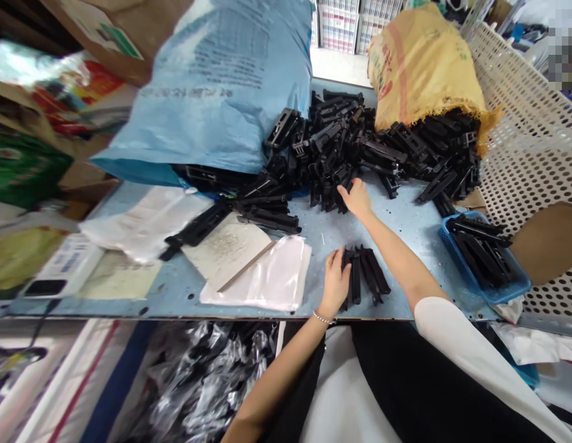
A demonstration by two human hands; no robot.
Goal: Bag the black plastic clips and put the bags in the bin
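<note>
Left hand (335,280) near tabletop (419,215) front edge, grip spread flat on short row of black parts (366,277). Right hand (357,198) mid-tabletop, touching black parts pile (341,144); fingers curled, grip state cannot tell.

No text, number or brand is legible from where I stand. Print locations, for reference:

1. Blue woven bag (221,80): several lines of dark characters on its face, too blurred to read.
2. Yellow sack (424,61): a red stripe and red marks near its left edge, not readable.
3. Cardboard box (142,37), upper left: a white and green label (111,29), no characters resolved.
4. White device (64,267) at the left table edge: blue print lines on top, too small to read.
5. Paper sheet (225,249): faint grey rows of print, illegible.
</note>
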